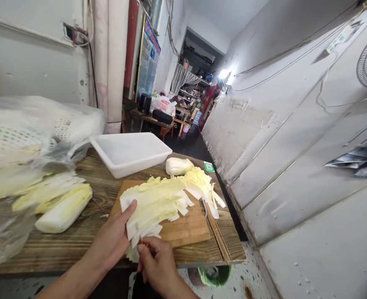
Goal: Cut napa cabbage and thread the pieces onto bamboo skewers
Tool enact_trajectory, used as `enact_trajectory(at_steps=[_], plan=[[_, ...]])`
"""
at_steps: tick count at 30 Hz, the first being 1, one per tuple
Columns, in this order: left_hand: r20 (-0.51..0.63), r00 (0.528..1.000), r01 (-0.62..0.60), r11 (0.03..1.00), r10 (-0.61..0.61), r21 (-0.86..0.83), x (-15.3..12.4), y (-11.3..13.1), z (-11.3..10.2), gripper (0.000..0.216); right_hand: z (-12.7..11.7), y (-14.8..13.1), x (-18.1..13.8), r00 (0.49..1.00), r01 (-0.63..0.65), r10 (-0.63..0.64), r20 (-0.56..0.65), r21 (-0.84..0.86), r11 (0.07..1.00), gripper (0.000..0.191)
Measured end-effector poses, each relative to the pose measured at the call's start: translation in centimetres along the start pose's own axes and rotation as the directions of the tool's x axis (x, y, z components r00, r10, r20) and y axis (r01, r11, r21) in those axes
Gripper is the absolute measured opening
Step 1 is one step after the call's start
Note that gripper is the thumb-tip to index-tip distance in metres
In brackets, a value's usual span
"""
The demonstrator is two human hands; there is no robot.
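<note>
A fanned stack of cabbage leaves [158,199] sits near the lower middle of the frame, its yellow frilly edge upward and its white ribs hanging down. The left hand [119,232] carries it from the left, thumb lying flat on top; its other fingers are hidden underneath, so the leaves are clamped between thumb and palm side, I'd say to keep the limp layers together. The right hand [158,257] comes in from below, thumb and forefinger pinched together at the stack's lower edge; I can't make out from here what is between them. The left forearm slants up from the bottom left, wrist fairly straight, while the right one rises from bottom centre, knuckles up.

Beneath and beyond the leaves lies a cutting board [186,234]. At its right edge rests a bundle of thin sticks [219,236], probably there to be within easy reach of the right hand. More cut leaves [197,182] and a cabbage piece [177,166] lie past the board, right of centre. A white tray [140,167] stands behind it on the wooden surface [101,187], and another cabbage piece [63,211] rests at left, beside clear plastic.
</note>
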State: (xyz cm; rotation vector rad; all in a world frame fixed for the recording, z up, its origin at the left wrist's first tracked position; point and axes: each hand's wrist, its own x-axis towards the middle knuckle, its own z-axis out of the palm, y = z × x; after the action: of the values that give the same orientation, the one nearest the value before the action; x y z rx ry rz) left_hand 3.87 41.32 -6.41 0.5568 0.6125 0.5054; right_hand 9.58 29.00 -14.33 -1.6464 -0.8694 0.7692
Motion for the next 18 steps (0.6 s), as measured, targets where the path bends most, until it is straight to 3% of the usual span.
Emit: enact_trajectory(at_steps=[2,4,8,12,15,18], plan=[[-0.017,0.999,-0.044,0.998,0.045,0.039,0.3,-0.1,-0.4,0.035,0.0,1.0,-0.1,0.996,-0.073,0.068,0.063,0.082,0.994,0.062],[-0.027,0.998,-0.055,0.998,0.056,0.036,0.4,-0.3,-0.6,0.033,0.1,1.6,-0.5,0.999,-0.031,0.03,0.016,0.088,0.996,0.068],[-0.01,1.0,0.025,1.0,-0.025,0.013,0.4,-0.6,-0.4,0.031,0.0,1.3,-1.2,0.986,0.129,-0.133,-0.103,-0.039,0.991,0.062],[0.015,0.999,0.042,0.998,-0.041,-0.035,0.1,-0.2,0.4,0.037,-0.4,0.3,-1.5,0.972,0.176,-0.19,-0.139,-0.104,0.979,0.058],[0.016,0.999,0.039,0.993,-0.038,-0.113,-0.2,0.5,1.1,0.042,-0.6,-0.2,-1.3,0.979,0.148,-0.157,-0.127,-0.078,0.986,0.059],[0.013,1.0,0.005,0.99,-0.003,-0.139,-0.4,0.5,1.4,0.04,-0.3,-0.3,-0.9,0.998,0.004,-0.001,-0.067,0.055,0.998,0.066]])
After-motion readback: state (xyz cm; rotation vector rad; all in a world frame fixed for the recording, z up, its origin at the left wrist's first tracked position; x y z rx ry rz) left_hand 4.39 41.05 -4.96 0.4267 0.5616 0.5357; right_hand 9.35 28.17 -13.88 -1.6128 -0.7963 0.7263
